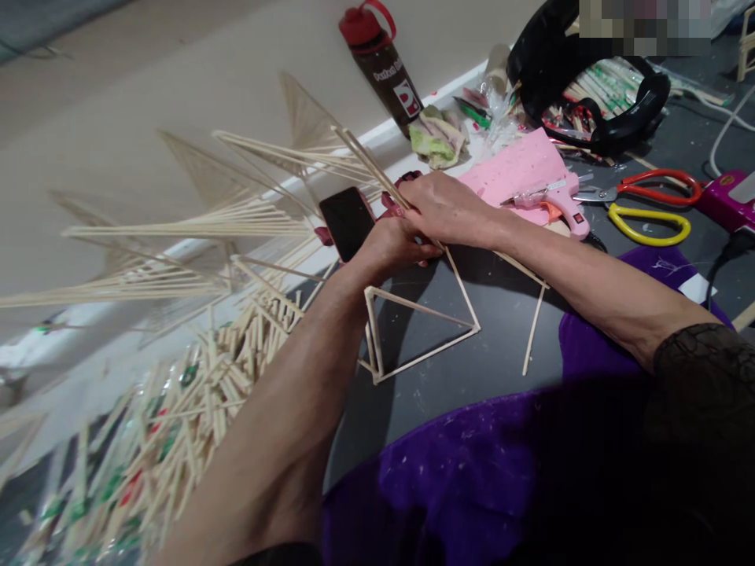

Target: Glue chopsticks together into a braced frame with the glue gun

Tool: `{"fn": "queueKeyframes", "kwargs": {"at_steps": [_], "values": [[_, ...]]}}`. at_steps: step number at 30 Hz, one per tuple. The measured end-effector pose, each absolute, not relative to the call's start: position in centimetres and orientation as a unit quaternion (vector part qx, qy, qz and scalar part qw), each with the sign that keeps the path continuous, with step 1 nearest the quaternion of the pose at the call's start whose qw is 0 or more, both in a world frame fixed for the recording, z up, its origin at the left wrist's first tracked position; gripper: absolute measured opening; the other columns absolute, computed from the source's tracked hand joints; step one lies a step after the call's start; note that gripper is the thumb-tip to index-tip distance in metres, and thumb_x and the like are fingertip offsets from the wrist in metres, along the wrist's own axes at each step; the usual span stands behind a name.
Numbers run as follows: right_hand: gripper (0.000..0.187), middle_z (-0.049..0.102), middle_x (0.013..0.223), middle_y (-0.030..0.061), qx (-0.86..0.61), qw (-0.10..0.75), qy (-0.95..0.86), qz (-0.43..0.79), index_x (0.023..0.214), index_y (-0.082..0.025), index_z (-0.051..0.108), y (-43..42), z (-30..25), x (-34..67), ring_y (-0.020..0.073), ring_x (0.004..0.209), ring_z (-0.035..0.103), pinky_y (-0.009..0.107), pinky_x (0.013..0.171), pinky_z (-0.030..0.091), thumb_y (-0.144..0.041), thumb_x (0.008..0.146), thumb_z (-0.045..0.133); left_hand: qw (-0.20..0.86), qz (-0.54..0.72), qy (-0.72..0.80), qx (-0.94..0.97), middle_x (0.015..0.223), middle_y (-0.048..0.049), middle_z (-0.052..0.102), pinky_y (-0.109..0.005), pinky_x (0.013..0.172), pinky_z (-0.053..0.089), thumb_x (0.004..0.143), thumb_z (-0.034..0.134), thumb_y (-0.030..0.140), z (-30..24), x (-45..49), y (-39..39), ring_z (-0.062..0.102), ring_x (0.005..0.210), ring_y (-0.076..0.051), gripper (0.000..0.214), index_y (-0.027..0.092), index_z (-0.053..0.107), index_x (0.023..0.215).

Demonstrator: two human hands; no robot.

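Note:
My right hand (447,208) is closed round some thin wooden chopsticks (366,161), which slant up and left from its fingers. Right beside it, my left hand (396,245) has its fingers curled in at the upper end of a chopstick frame (425,358). Part of that frame reaches down over the dark table, with joined corners. The exact grip is hidden between the hands. A phone (348,223) with a dark screen and some maroon material lie just beyond my left hand. A loose-ended chopstick (534,330) slants down below my right forearm.
Chopsticks (218,385), loose and in wrappers, pile up at left. Fan-shaped stick structures (194,229) stand by the wall. At right are a pink glue gun (563,206), scissors (649,206), a black headset (595,145) and purple cloth (460,472). A bottle (386,79) stands behind.

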State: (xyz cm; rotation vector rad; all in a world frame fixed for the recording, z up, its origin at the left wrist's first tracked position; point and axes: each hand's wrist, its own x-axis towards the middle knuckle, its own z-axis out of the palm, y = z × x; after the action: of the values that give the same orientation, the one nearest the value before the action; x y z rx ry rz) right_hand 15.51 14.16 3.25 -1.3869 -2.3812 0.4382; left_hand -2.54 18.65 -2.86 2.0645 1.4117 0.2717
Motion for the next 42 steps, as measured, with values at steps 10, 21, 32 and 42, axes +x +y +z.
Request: {"fn": "queueKeyframes", "kwargs": {"at_steps": [10,21,32,42], "values": [[0.035,0.076,0.127,0.0185,-0.497,0.174,-0.834,0.163,0.127,-0.011,0.074,13.9,3.4,15.3,0.0284,0.12,0.069,0.036,0.101,0.052,-0.013,0.104,0.047,0.247,0.076,0.537,0.803,0.068,-0.0004,0.072,-0.027,0.07,0.053,0.077,0.079,0.025,-2.0,-2.0,17.7,0.069,0.063,-0.017,0.018,0.015,0.082,0.092],[0.036,0.076,0.123,0.0187,-0.489,0.189,-0.837,0.154,0.125,-0.01,0.074,14.3,2.7,15.2,0.0273,0.115,0.07,0.034,0.097,0.052,-0.013,0.104,0.044,0.212,0.064,0.536,0.815,0.062,-0.0012,0.069,-0.031,0.076,0.053,0.078,0.075,0.03,-2.0,-2.0,17.7,0.072,0.07,-0.022,0.02,0.016,0.082,0.089],[0.035,0.076,0.121,0.0158,-0.493,0.189,-0.833,0.165,0.124,-0.011,0.073,13.9,2.9,15.2,0.0257,0.116,0.069,0.033,0.101,0.051,-0.01,0.102,0.045,0.206,0.062,0.554,0.804,0.061,-0.0022,0.066,-0.031,0.076,0.053,0.077,0.075,0.032,-2.3,-2.1,17.7,0.073,0.075,-0.024,0.018,0.015,0.08,0.083],[0.039,0.076,0.124,0.0186,-0.489,0.187,-0.835,0.167,0.127,-0.01,0.072,14.1,2.5,15.2,0.0275,0.119,0.07,0.035,0.1,0.052,-0.008,0.1,0.045,0.219,0.072,0.551,0.802,0.058,-0.002,0.066,-0.029,0.071,0.052,0.076,0.074,0.034,-2.5,-2.2,17.9,0.072,0.072,-0.023,0.021,0.016,0.08,0.083]]}}
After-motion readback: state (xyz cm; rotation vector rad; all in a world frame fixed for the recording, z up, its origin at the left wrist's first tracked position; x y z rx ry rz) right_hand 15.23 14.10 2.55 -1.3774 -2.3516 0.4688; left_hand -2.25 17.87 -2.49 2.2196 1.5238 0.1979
